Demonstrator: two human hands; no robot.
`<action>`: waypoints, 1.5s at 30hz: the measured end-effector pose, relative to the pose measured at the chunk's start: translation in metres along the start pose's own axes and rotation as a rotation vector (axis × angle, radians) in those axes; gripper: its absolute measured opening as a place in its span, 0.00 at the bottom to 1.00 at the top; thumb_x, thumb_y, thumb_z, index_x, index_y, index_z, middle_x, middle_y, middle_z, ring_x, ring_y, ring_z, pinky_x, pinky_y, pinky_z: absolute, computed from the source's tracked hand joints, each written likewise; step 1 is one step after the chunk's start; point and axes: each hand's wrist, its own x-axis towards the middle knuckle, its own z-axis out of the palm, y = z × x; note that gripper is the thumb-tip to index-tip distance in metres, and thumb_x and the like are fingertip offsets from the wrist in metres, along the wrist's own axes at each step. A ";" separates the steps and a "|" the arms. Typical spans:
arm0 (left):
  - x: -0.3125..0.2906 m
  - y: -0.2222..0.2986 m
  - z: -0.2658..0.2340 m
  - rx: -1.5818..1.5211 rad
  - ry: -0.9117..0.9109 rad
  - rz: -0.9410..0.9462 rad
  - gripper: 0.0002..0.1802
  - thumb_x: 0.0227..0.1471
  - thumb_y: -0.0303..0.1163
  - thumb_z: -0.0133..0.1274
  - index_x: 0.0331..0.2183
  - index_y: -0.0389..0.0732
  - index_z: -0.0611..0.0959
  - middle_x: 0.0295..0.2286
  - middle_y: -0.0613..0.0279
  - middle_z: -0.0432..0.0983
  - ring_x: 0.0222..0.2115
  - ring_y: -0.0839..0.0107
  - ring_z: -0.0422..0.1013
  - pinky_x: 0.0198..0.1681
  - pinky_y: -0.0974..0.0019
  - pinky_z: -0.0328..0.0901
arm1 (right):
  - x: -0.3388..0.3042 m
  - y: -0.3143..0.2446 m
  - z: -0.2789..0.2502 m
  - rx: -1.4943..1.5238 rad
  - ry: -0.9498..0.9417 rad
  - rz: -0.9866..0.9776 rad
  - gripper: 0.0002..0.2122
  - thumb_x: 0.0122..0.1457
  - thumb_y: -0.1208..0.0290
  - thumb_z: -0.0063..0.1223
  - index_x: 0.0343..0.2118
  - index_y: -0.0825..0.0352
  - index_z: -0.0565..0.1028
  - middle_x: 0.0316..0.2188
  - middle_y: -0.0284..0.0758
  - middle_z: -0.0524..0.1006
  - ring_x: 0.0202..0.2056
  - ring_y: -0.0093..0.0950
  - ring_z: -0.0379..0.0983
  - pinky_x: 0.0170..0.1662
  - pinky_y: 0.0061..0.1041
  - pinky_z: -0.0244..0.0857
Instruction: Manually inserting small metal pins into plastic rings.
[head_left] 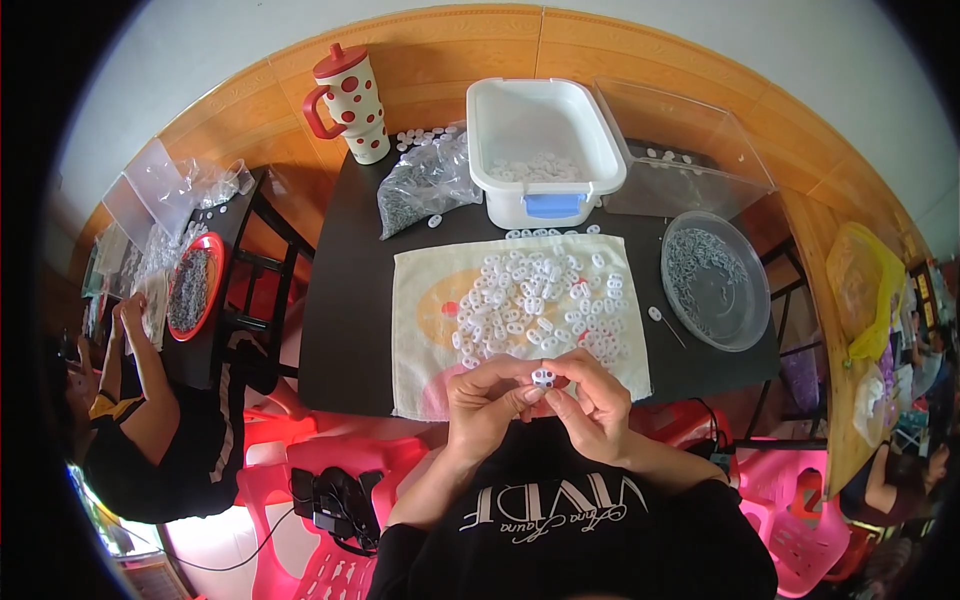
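Note:
My left hand (484,408) and my right hand (590,402) meet at the near edge of a patterned cloth (420,330). Between their fingertips they pinch a small white oval plastic piece with dark round spots (543,377). A loose heap of similar white plastic pieces (520,290) lies on the cloth just beyond my fingers. To the right of the cloth stands a round clear tub (735,318) with many small grey parts (700,265) in it. Beside that tub lie a single white piece (655,313) and a thin stick (674,333).
Behind the cloth stands a white bin (480,135) with a blue latch, holding more pieces. Left of it are a clear bag of grey parts (430,185) and a dotted tumbler (357,110). A clear box (690,120) stands right. Another person (150,420) works at the left table.

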 end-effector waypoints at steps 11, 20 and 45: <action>-0.002 -0.002 0.001 -0.014 0.011 0.013 0.15 0.52 0.16 0.57 0.43 0.35 0.83 0.29 0.64 0.77 0.24 0.80 0.71 0.25 0.77 0.68 | -0.004 0.004 0.003 0.102 0.044 0.036 0.16 0.58 0.88 0.50 0.51 0.77 0.71 0.40 0.41 0.72 0.37 0.24 0.69 0.40 0.20 0.63; -0.002 -0.003 0.000 0.042 0.004 0.034 0.16 0.51 0.15 0.57 0.44 0.35 0.82 0.29 0.64 0.76 0.24 0.80 0.71 0.24 0.78 0.67 | -0.005 0.007 0.004 0.012 0.038 -0.016 0.15 0.59 0.87 0.50 0.50 0.76 0.71 0.40 0.42 0.72 0.37 0.24 0.69 0.40 0.20 0.63; -0.008 0.000 0.016 -0.003 0.078 0.110 0.14 0.52 0.14 0.55 0.43 0.33 0.79 0.34 0.57 0.76 0.23 0.80 0.69 0.22 0.80 0.64 | 0.009 0.001 -0.002 -0.249 0.060 -0.164 0.11 0.54 0.89 0.50 0.41 0.78 0.74 0.33 0.43 0.75 0.28 0.28 0.72 0.29 0.23 0.66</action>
